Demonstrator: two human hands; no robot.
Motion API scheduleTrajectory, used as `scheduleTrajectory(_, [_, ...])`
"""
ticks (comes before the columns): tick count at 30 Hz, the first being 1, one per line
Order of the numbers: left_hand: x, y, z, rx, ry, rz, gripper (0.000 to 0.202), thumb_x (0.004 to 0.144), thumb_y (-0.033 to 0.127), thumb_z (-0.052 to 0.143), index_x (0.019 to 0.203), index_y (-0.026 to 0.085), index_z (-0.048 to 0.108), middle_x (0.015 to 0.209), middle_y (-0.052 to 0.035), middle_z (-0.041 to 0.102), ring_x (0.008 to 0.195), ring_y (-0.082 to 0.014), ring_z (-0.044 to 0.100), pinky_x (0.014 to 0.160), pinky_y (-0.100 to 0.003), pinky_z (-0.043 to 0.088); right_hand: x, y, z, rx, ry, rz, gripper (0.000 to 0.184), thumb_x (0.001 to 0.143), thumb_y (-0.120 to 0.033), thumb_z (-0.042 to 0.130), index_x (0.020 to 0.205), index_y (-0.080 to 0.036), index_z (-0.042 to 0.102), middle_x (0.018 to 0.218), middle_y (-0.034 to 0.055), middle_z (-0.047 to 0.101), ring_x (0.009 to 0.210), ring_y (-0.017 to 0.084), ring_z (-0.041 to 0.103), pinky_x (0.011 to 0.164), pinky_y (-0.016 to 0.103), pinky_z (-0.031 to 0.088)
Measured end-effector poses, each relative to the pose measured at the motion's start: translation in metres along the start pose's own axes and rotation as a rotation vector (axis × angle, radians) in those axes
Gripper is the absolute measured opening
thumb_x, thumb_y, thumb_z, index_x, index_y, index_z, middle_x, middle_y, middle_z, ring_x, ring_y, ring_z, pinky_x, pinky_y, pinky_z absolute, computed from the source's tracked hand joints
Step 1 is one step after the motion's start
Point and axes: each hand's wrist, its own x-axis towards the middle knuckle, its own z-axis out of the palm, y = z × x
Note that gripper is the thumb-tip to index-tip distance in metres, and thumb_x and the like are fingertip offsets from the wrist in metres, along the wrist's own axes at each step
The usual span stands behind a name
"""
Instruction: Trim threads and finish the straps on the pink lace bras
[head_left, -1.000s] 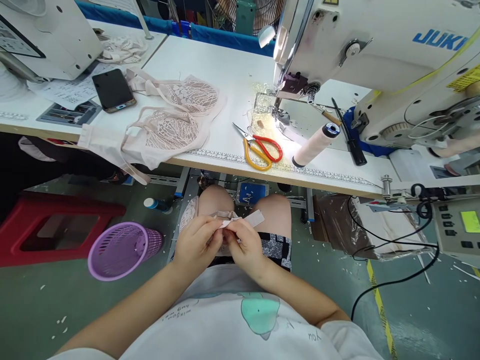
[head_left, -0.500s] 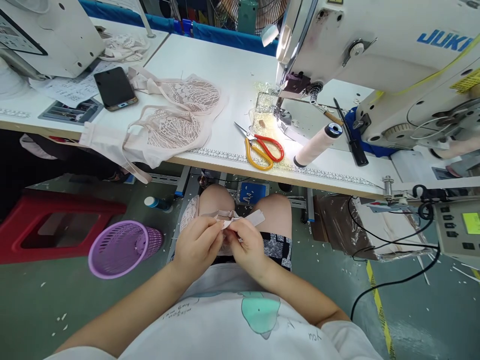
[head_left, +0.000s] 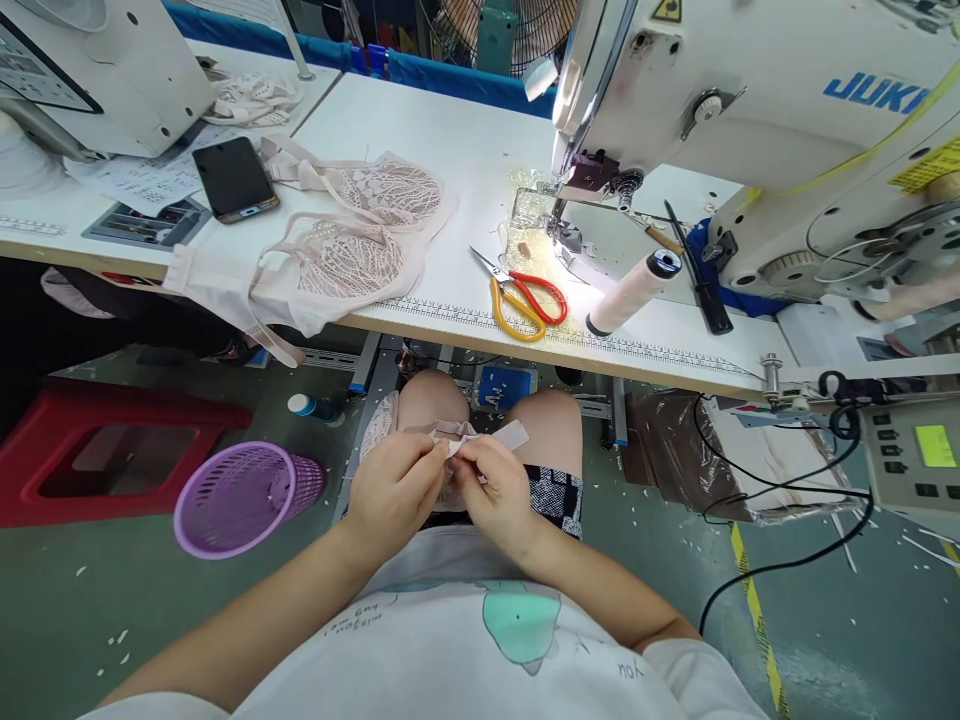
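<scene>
Over my lap, my left hand and my right hand meet, both pinching a pale pink bra. A flat band end of it sticks out past my right fingers, and a lace part lies by my left knee. My palms hide the rest. On the table ahead lies another pale pink lace bra, its band hanging over the front edge. Scissors with one red and one yellow handle lie beside it. A cone of pink thread stands to their right.
A white sewing machine stands at the right, with a black-handled tool under its arm. A phone rests on the table's left. Below are a purple basket, a red stool and a control box with cables.
My hands stay together on the bra with almost no movement. The camera view has shifted very slightly.
</scene>
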Motion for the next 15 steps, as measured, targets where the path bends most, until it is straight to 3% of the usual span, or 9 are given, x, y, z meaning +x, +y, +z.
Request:
scheduleTrajectory(4, [-0.0009, -0.0017, -0.0014, 0.008, -0.028, 0.000, 0.017, 0.078, 0.009, 0.050, 0.090, 0.018, 0.057, 0.071, -0.0036, 0.062, 0.063, -0.0137, 0.055, 0.056, -0.024, 0.047, 0.0039, -0.0028, -0.0031, -0.012, -0.033, 0.053, 0.016, 0.085, -0.019, 0.045, 0.077, -0.018, 0.059, 0.061, 0.0011, 0.056, 0.061, 0.013, 0.052, 0.056, 0.024, 0.045])
scheduleTrajectory(9, [-0.0040, -0.0056, -0.0040, 0.029, 0.035, -0.023, 0.016, 0.077, 0.009, 0.052, 0.088, 0.020, 0.058, 0.072, -0.0018, 0.062, 0.066, -0.0131, 0.058, 0.060, -0.024, 0.049, 0.0073, -0.0057, -0.0062, -0.013, -0.087, 0.024, 0.015, 0.080, -0.019, 0.047, 0.073, -0.018, 0.060, 0.062, 0.0009, 0.057, 0.058, 0.012, 0.052, 0.053, 0.022, 0.045])
scheduleTrajectory(15, [-0.0079, -0.0035, -0.0064, -0.017, 0.044, -0.021, 0.016, 0.076, 0.006, 0.053, 0.084, 0.019, 0.055, 0.076, -0.0021, 0.058, 0.069, -0.0115, 0.057, 0.058, -0.021, 0.050, 0.0045, -0.0064, -0.0037, -0.018, -0.011, -0.025, 0.014, 0.078, -0.014, 0.046, 0.071, -0.018, 0.058, 0.061, 0.0006, 0.056, 0.058, 0.011, 0.052, 0.052, 0.021, 0.044])
